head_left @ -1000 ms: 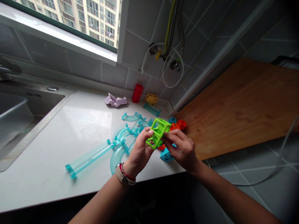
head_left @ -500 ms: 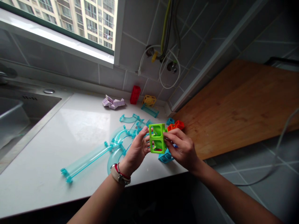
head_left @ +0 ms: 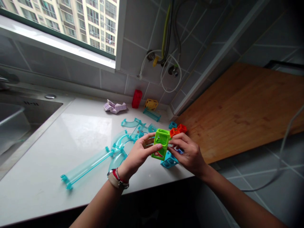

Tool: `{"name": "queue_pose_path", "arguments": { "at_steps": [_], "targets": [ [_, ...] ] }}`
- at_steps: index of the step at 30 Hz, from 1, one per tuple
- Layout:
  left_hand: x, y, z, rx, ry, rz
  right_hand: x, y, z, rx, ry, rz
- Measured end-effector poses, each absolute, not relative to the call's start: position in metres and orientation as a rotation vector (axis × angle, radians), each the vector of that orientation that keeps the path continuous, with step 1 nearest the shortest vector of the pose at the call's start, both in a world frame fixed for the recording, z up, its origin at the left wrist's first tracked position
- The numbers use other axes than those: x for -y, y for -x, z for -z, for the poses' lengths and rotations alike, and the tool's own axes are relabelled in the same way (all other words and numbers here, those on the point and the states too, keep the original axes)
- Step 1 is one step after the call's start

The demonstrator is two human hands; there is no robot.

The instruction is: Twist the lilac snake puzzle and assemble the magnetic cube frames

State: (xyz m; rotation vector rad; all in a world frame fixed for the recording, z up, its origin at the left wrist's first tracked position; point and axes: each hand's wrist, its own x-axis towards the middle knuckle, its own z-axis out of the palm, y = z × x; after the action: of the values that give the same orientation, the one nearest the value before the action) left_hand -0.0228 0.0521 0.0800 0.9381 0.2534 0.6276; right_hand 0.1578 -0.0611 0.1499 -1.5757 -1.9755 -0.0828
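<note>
My left hand [head_left: 141, 152] holds a bright green marble run block [head_left: 162, 141], with the thumb across its front and the fingers behind. The block is two open-sided cells stacked, slightly tilted, with its top face showing. My right hand [head_left: 188, 153] is at the block's right side, fingers curled and fingertips at its edge. Behind that hand, a blue block [head_left: 169, 159] stands on the counter, partly hidden. Just beyond it are orange-red blocks [head_left: 178, 130] and a small teal block [head_left: 172, 125]. Left of my left hand lie translucent teal track pieces [head_left: 120, 139], some curved.
On the white counter [head_left: 59, 142] lies a long straight teal track [head_left: 87, 167]. By the wall are a lilac folded piece [head_left: 115, 107], a red block [head_left: 137, 98], a yellow block [head_left: 151, 104] and a teal trough [head_left: 152, 114]. A sink [head_left: 45, 109] is left, a wooden board [head_left: 237, 110] right.
The green block has tilted and dropped slightly, showing its top. My left thumb has come round onto its front. My right fingers have shifted lower along its right side.
</note>
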Motion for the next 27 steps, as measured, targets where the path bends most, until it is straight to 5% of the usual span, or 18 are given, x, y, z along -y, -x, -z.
{"name": "queue_pose_path", "arguments": {
  "at_steps": [11,21,27],
  "targets": [
    [-0.068,0.046,-0.072,-0.498,-2.026,-0.911,0.065,-0.152,-0.165,2.19,1.726,0.061],
    [-0.066,0.051,-0.081,-0.339,-1.937,-0.79,0.072,-0.159,-0.166,2.168,1.711,-0.153],
    [-0.076,0.059,-0.086,-0.344,-1.669,-0.773,0.08,-0.168,-0.169,1.522,1.624,-0.608]
  ]
}}
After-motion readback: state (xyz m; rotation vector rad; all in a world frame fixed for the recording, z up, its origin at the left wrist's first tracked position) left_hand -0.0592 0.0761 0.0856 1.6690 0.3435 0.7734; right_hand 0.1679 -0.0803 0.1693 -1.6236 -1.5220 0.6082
